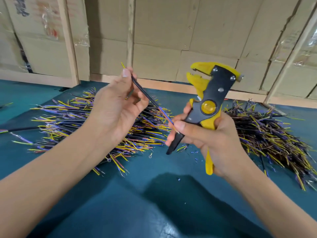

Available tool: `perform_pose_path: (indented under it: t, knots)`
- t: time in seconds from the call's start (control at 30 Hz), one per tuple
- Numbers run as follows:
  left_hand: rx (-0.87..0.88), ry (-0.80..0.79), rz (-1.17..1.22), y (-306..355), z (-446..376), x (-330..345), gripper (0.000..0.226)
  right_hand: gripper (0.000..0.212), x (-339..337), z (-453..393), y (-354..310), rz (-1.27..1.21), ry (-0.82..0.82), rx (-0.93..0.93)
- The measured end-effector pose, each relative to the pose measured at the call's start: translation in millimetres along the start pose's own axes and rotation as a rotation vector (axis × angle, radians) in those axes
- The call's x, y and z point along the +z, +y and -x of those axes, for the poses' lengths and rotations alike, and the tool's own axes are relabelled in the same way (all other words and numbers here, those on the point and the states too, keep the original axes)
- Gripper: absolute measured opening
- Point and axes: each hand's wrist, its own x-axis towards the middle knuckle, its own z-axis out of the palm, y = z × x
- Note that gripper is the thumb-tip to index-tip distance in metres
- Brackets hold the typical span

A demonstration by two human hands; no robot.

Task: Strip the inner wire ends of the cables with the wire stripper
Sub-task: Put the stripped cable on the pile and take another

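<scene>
Head camera, looking down over both forearms, has the short black-sheathed cable [145, 93] held in the air between the hands, slanting from upper left to lower right above the teal work mat [120, 194]. Its upper end shows a yellow inner wire poking past the thumb of the left hand [116, 107], which pinches the sheath between thumb and fingers; its lower end fans into blue and yellow wires [167, 117] that reach the right hand [205, 134], where thumb and forefinger seem to be separating one strand. That same right hand is curled round the yellow and black handles of the automatic wire stripper [211, 93], its yellow beak pointing up and left with the jaws parted and nothing in them. I would judge the step to be picking out a single wire to feed into the tool. To do it well, isolate one strand, straighten it, seat only its tip squarely in the jaws, and keep the cable steady with the left hand while squeezing, so the insulation comes off without nicking the copper. Behind the hands lie a spread heap of cut cables [96, 124] on the left and a darker heap of cables [267, 134] on the right, with blue insulation scraps [195, 158] on the mat and cardboard panels [171, 31] beyond.
</scene>
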Motion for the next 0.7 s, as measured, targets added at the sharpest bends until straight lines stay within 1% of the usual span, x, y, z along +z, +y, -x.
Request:
perform_pose_path:
  t: [0.07, 0.1, 0.13, 0.2, 0.27, 0.3, 0.37, 0.43, 0.57, 0.7]
  knots:
    - [0.006, 0.004, -0.048, -3, 1, 0, 0.010, 0.023, 1, -1, 2, -0.071, 0.005, 0.057]
    - [0.008, -0.028, -0.125, -4, 3, 0, 0.012, 0.024, 1, -2, 4, -0.099, 0.014, 0.084]
    - [0.005, -0.091, -0.237, -7, 4, -2, 0.019, 0.024, 1, -3, 6, -0.122, 0.028, 0.110]
    - [-0.016, -0.267, -0.502, -13, 9, -5, 0.035, 0.021, 1, -5, 10, -0.163, 0.052, 0.148]
    - [-0.018, -0.408, -0.696, -20, 15, -5, 0.031, 0.015, 1, -6, 13, -0.175, 0.058, 0.163]
    - [0.001, -0.423, -0.744, -23, 16, -5, 0.028, 0.014, 0, -7, 13, -0.174, 0.059, 0.167]
    - [0.043, -0.380, -0.782, -26, 15, -4, 0.027, 0.012, -1, -8, 14, -0.177, 0.070, 0.183]
    - [0.040, -0.343, -0.776, -26, 14, -6, 0.032, 0.012, -3, -9, 14, -0.178, 0.081, 0.192]
    - [-0.105, -0.377, -0.668, -23, 13, -6, 0.036, 0.019, -8, -12, 12, -0.167, 0.117, 0.185]
    - [-0.165, -0.356, -0.720, -20, 9, -9, 0.042, 0.021, -12, -12, 17, -0.132, 0.152, 0.197]
